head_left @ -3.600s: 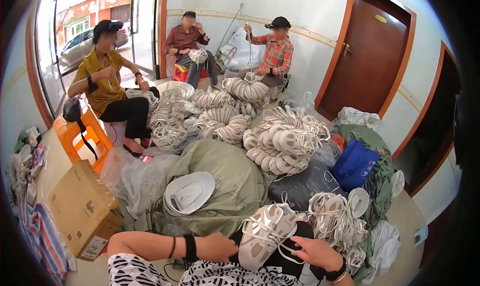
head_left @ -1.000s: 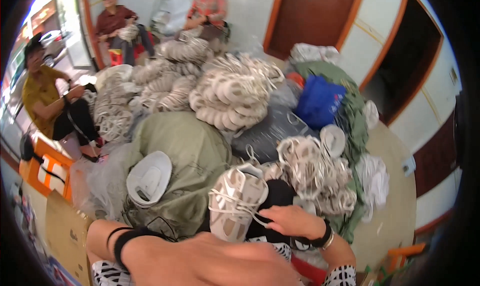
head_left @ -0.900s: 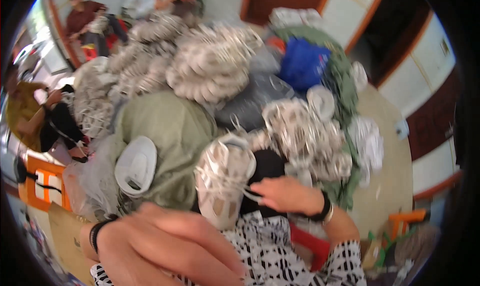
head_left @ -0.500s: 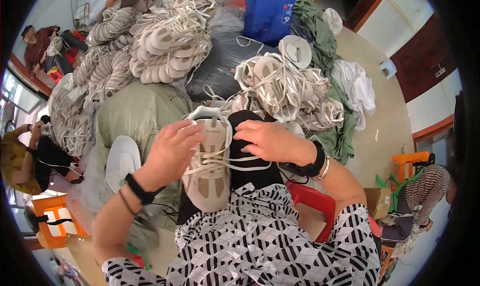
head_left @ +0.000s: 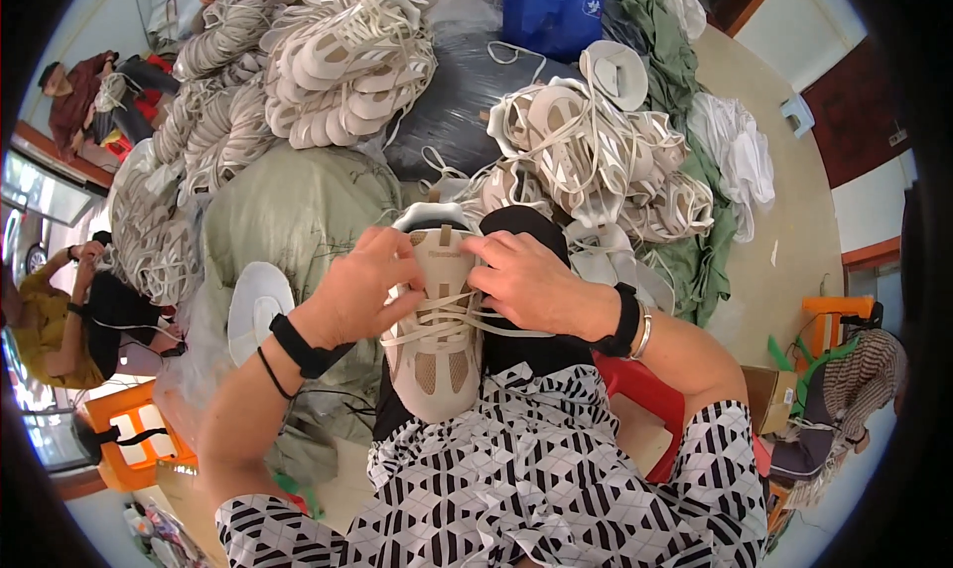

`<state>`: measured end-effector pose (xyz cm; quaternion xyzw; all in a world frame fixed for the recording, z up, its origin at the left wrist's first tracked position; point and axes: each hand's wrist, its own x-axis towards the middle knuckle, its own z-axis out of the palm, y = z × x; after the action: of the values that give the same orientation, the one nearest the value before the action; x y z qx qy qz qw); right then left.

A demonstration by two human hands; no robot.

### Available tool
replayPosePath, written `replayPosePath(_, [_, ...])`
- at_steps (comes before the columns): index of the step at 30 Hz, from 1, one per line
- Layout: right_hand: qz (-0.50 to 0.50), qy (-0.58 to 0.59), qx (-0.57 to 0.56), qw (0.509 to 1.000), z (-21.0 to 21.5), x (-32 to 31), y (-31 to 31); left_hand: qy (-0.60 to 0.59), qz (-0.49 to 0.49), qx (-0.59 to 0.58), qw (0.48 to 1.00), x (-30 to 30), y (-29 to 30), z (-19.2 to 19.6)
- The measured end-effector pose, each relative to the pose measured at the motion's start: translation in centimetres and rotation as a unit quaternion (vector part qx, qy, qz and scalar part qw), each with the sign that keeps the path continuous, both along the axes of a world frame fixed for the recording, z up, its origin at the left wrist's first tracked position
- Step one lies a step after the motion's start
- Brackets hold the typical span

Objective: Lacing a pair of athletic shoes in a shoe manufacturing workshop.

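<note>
A beige and white sneaker (head_left: 434, 379) lies along my thigh, toe toward me, with its tongue and heel opening at the far end. Pale shoelaces (head_left: 442, 320) cross its lower eyelets, and a loose length trails out to the right beneath my right hand. On the shoe's left edge, beside the tongue, my left hand (head_left: 365, 288) has its fingers bent in toward the thumb. My right hand (head_left: 531, 282) is at the opposite edge with its fingertips bent against the upper. What either set of fingertips pinches is hidden or too small to make out.
Laced sneakers are heaped at the upper left (head_left: 347, 67) and right (head_left: 586, 141). A white insole-shaped piece (head_left: 260, 310) lies on the left beside a green wrapped bundle (head_left: 298, 206). A blue bag (head_left: 553, 17) stands behind. Other people sit at both sides; a red stool (head_left: 650, 394) is under me.
The view has shifted, so the surroundings sit further right. My hands have closed in on the shoe's two edges, and their fingers, looser before, are now bent at the upper.
</note>
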<state>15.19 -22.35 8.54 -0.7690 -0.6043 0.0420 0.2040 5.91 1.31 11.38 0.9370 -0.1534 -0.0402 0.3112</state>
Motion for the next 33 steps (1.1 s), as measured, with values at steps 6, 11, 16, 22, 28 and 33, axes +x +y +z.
replayPosePath(6, [0.020, -0.001, 0.078, 0.997, 0.5, -0.2, -0.1, -0.011, 0.000, -0.019, 1.000, -0.7, -0.2, -1.2])
replayPosePath(11, [0.011, 0.035, 0.055, 0.998, 0.4, 0.2, -0.3, -0.028, 0.002, -0.056, 0.998, -0.9, 0.0, -2.1])
replayPosePath(16, [0.086, -0.021, 0.054, 0.995, 1.1, 1.5, -1.6, -0.036, 0.053, -0.125, 0.990, -1.9, 0.1, -1.8])
replayPosePath(22, [-0.058, -0.119, 0.029, 0.991, -0.9, 5.0, -8.1, -0.017, 0.083, -0.137, 0.987, -1.5, 1.7, -2.4])
replayPosePath(28, [-0.287, -0.184, -0.086, 0.936, -4.5, 9.7, -21.6, -0.140, 0.410, -0.111, 0.895, -5.4, 14.1, -6.2])
replayPosePath(33, [-0.248, -0.114, -0.089, 0.958, -5.2, 7.9, -19.5, -0.050, 0.437, 0.135, 0.888, -9.3, 17.8, -7.3])
